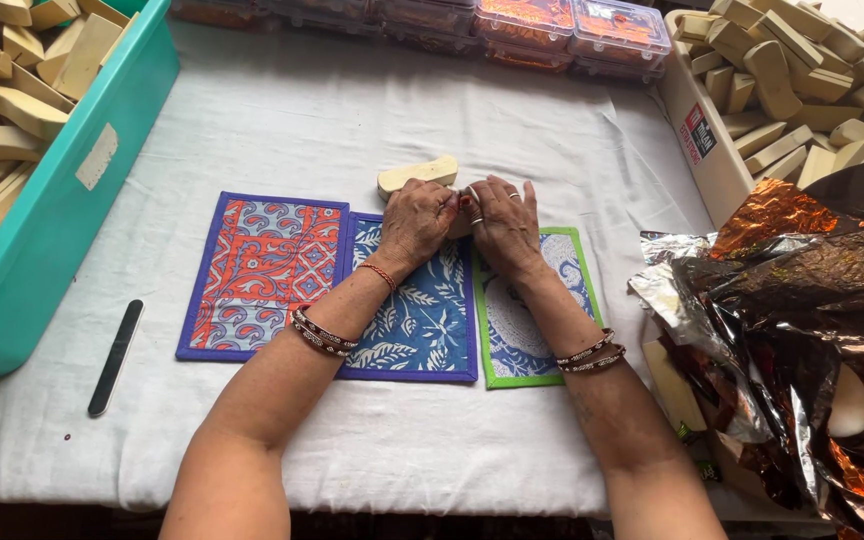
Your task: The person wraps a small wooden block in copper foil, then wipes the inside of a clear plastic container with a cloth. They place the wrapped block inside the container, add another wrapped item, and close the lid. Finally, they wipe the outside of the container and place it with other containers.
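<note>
Two hands meet at the top edge of a blue leaf-print mat (414, 310), fingertips pinched together over something small that the fingers hide; can't tell what it is. Left hand (417, 220) sits closed in a pinch w/ knuckles up; right hand (505, 225), rings showing, curls shut against it, so each grip reads closed, contents unseen. The blue mat lies mid-tabletop, btwn a red-and-purple paisley mat (264, 275) touching its left edge and a green-bordered mat (537, 320) touching its right, partly under the right wrist. Just beyond the knuckles rests a pale wooden block (417, 175), apart from both hands. Further out: a black nail file (115, 357) near the left front of the white cloth (282, 120), a teal bin (62, 210) of wooden pieces at left, a cream crate (697, 150) of more blocks at right, crumpled copper foil (802, 300) beside it. Risk as judged: a small piece held this tight could slip and vanish among the prints, or a wrist drag could skew the mats.
</note>
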